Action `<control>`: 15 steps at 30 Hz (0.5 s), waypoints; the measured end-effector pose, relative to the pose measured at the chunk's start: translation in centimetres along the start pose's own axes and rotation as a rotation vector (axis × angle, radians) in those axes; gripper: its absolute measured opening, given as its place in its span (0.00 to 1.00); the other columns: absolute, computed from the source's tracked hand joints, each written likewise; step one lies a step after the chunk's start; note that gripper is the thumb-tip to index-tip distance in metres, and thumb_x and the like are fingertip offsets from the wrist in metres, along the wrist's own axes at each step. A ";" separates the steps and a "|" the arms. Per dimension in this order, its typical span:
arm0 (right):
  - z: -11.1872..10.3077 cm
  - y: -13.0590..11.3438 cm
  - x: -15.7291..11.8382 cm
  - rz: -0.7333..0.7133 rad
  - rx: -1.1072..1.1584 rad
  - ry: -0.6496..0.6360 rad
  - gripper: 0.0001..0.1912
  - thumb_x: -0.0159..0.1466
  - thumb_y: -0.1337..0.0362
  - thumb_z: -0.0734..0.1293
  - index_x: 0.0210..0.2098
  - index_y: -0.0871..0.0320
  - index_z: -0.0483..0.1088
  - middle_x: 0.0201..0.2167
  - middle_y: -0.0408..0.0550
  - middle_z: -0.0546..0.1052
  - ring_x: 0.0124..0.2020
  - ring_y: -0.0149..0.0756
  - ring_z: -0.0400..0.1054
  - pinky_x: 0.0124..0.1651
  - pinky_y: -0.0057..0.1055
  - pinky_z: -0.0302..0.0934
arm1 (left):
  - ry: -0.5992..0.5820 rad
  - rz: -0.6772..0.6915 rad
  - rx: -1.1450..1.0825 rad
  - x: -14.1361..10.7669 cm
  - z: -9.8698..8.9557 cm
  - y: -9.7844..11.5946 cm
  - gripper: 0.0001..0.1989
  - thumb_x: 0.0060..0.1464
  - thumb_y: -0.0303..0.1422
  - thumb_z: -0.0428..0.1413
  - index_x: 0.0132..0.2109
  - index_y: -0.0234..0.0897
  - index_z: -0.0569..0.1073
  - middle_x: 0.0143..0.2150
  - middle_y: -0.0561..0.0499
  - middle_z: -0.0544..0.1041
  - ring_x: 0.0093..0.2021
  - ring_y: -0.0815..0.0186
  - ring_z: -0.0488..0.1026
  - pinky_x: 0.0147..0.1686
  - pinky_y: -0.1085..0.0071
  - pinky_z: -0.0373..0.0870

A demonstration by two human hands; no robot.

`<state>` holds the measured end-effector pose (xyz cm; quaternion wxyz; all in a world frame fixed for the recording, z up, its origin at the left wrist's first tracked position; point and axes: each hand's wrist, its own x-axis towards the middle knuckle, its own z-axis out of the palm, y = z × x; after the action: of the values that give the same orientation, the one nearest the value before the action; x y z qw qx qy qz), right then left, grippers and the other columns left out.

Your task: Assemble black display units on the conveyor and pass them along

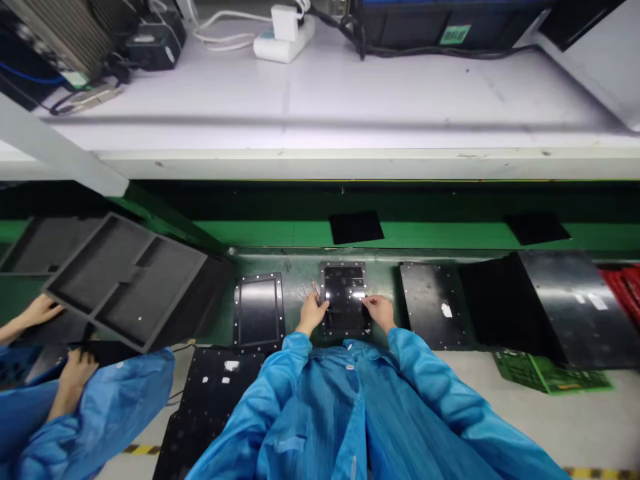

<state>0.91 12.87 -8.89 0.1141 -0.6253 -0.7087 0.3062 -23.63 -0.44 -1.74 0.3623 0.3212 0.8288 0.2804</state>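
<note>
A black framed panel (344, 300) with a glossy face and small holes or screws round its rim lies on the green bench in front of me. My left hand (311, 313) is at its left edge, thumb against the frame and fingers bent. Thin pointed tools, perhaps tweezers (303, 291), show beside those fingers. Over the panel's right edge is my right hand (381, 312), thumb and fingertips pinched together; whatever is between them is too small to make out. A similar black framed panel (259, 312) lies to the left, and a black plate (431, 300) to the right.
Grey divided trays (125, 280) are stacked at left, beside a co-worker's hands (77, 370). Black sheets (356, 227) lie on the green ledge behind. Dark plates (575, 307) and green circuit boards (553, 375) are at right. A white shelf (350, 100) overhangs the bench.
</note>
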 end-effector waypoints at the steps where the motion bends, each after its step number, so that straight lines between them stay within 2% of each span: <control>1: 0.0 -0.2 0.0 0.011 -0.005 -0.001 0.12 0.63 0.52 0.71 0.33 0.52 0.83 0.37 0.49 0.85 0.39 0.43 0.79 0.41 0.33 0.66 | -0.026 -0.011 0.053 0.0 0.9 0.1 0.19 0.62 0.36 0.63 0.57 0.32 0.75 0.58 0.36 0.78 0.60 0.53 0.75 0.60 0.61 0.69; 3: 0.1 -0.5 -0.2 0.034 0.016 -0.015 0.11 0.63 0.53 0.72 0.33 0.51 0.84 0.37 0.48 0.85 0.39 0.43 0.79 0.41 0.32 0.66 | -0.041 -0.036 0.125 0.1 2.1 0.2 0.23 0.62 0.36 0.61 0.61 0.31 0.72 0.61 0.34 0.76 0.62 0.52 0.74 0.60 0.62 0.67; 6: 0.2 -0.6 -0.7 0.063 0.085 -0.029 0.11 0.62 0.53 0.72 0.32 0.51 0.83 0.37 0.47 0.85 0.39 0.42 0.79 0.42 0.32 0.67 | -0.028 -0.072 0.177 0.4 2.8 0.3 0.26 0.62 0.37 0.60 0.63 0.29 0.69 0.62 0.32 0.74 0.64 0.51 0.73 0.60 0.64 0.67; 11: 0.1 0.1 -1.5 0.051 0.146 -0.019 0.11 0.62 0.53 0.72 0.35 0.51 0.85 0.40 0.46 0.85 0.39 0.41 0.79 0.45 0.33 0.69 | -0.026 -0.070 0.211 0.6 3.5 -0.1 0.19 0.62 0.36 0.57 0.57 0.34 0.76 0.60 0.36 0.76 0.59 0.53 0.76 0.60 0.64 0.68; 15: -0.2 0.4 -1.5 0.009 0.162 -0.031 0.11 0.63 0.53 0.72 0.36 0.50 0.85 0.42 0.48 0.84 0.42 0.42 0.78 0.46 0.32 0.69 | 0.019 -0.092 0.205 0.9 4.5 -0.3 0.21 0.58 0.34 0.59 0.56 0.32 0.80 0.55 0.36 0.80 0.59 0.51 0.76 0.61 0.63 0.69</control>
<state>1.63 11.49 -8.62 0.1522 -0.6124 -0.6805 0.3725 -20.73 1.10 -4.89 0.3321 0.3157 0.8704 0.1801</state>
